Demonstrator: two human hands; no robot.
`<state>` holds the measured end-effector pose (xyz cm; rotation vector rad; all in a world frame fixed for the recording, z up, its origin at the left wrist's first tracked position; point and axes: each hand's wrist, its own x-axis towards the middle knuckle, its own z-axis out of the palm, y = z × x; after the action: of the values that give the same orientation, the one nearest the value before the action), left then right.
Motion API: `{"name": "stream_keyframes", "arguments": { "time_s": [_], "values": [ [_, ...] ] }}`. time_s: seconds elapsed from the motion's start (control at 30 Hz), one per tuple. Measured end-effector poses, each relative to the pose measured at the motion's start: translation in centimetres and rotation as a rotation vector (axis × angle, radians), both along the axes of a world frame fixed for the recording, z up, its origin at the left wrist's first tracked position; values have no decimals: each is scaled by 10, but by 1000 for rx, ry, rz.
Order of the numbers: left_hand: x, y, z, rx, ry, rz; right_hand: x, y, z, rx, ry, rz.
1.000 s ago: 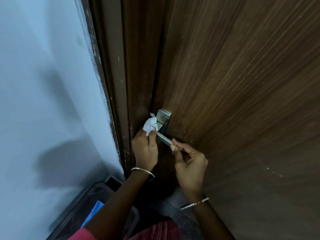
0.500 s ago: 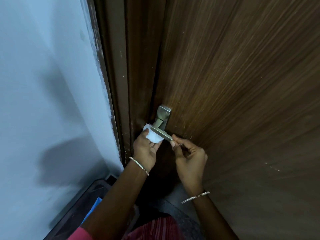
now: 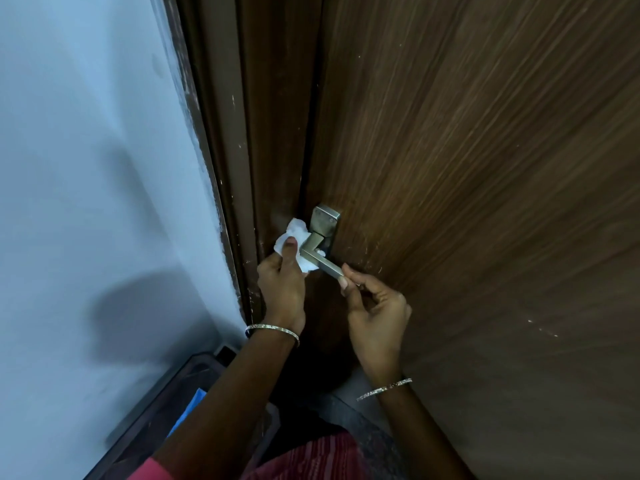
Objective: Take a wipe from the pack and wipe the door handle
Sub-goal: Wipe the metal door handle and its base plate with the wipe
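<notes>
At the left edge of the door (image 3: 450, 168), the left hand (image 3: 282, 284), thumb clamped on the wipe (image 3: 295, 233), had slid it up from under the lever (image 3: 329, 267) to the neck of the handle (image 3: 317, 242); the right hand (image 3: 377, 306) pinched the lever tip. Wiping seemed well underway.

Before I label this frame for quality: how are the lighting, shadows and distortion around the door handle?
Head view: dim, even light; the door handle has a soft sheen, no glare; a blurry shadow falls on the blue wall; wide-angle lens bows the door frame.
</notes>
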<state>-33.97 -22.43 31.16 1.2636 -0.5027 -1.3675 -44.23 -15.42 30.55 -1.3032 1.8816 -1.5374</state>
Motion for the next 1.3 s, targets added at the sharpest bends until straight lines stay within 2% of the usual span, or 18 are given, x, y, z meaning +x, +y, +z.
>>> {"name": "stream_keyframes", "arguments": {
  "time_s": [0.07,0.13,0.4,0.57,0.63,0.67,0.77,0.8,1.0,1.1,1.2,1.3],
  "values": [
    [4,-2,0,87,209,-30,0,0,-1,-5,4,5],
    [8,-3,1,153,303,-65,0,0,-2,-9,-4,12],
    [18,4,-4,161,255,-102,0,0,-5,-41,-14,11],
    [16,-4,3,26,347,-91,-2,-1,-5,-38,11,12],
    [10,-6,2,-35,254,-79,-2,0,-5,-34,10,13],
    [7,-4,-1,-68,139,-74,-1,0,-5,-33,9,15],
    [1,5,-10,-240,-373,-45,1,0,-4,-44,19,1],
    [1,7,-10,-322,-478,-40,2,0,-4,-47,17,-6],
    [-4,-13,13,-724,-644,-42,3,-1,-6,-50,8,-16],
    [-8,-20,11,-871,-813,-5,5,-1,-6,-56,5,-24],
    [-7,-15,-1,-875,-944,36,6,-1,-6,-64,26,-44],
    [-9,-15,3,-832,-929,63,5,-1,-5,-62,30,-30]
  ]
}}
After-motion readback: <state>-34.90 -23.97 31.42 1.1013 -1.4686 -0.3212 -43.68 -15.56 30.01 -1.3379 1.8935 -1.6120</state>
